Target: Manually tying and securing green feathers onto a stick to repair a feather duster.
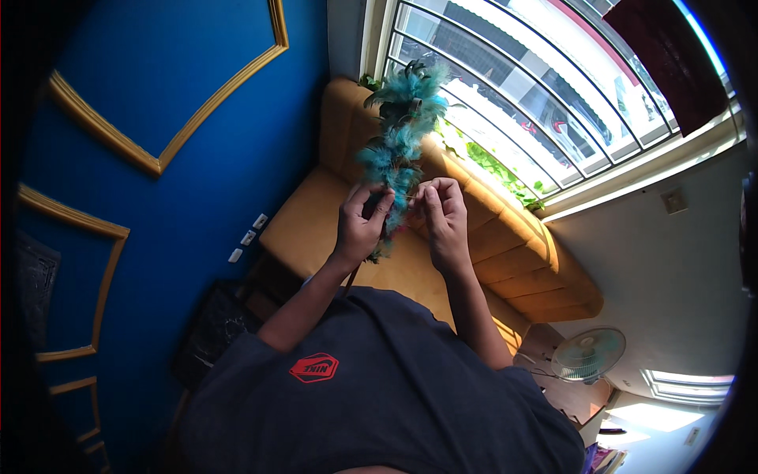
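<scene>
A feather duster [392,150] with fluffy teal feathers and some darker ones stands nearly upright in front of me. Part of a thin brown stick shows below it, close to my shirt. My left hand [365,223] is closed at the duster's lower left side, thumb and forefinger pinched together against the feathers. To the right of the feathers, my right hand [444,221] is closed in a pinch. A thin, light-brown strand [406,197] runs between the fingertips of both hands, across the feathers. What my other left fingers touch is hidden.
Beyond my hands stands a mustard-yellow sofa [312,217] below a barred window [505,95]. A blue wall with gold frame moulding [158,164] is at left. A fan [588,354] stands at lower right. White wall switches [248,237] are left of the sofa.
</scene>
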Tool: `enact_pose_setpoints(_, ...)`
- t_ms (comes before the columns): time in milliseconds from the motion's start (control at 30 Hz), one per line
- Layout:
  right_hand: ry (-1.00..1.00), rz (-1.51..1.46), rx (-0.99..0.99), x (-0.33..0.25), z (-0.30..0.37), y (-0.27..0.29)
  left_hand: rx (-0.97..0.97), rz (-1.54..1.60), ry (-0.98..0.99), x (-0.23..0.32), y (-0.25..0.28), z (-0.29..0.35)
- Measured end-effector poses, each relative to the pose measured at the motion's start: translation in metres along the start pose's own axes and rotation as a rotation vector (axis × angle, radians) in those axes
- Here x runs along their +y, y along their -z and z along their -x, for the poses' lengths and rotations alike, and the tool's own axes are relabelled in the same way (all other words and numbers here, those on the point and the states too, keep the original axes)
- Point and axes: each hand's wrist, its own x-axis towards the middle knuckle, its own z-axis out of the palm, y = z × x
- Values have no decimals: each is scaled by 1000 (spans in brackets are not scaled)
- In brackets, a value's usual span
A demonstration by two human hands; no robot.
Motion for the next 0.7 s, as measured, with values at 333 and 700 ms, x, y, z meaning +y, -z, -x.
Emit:
enact_pose_setpoints(333,120,61,130,-2,3,-14,-67,-165,-163,2,-3,10)
enact_pose_setpoints(700,179,321,148,11,5,-15,-43,-296,-234,23,-11,16)
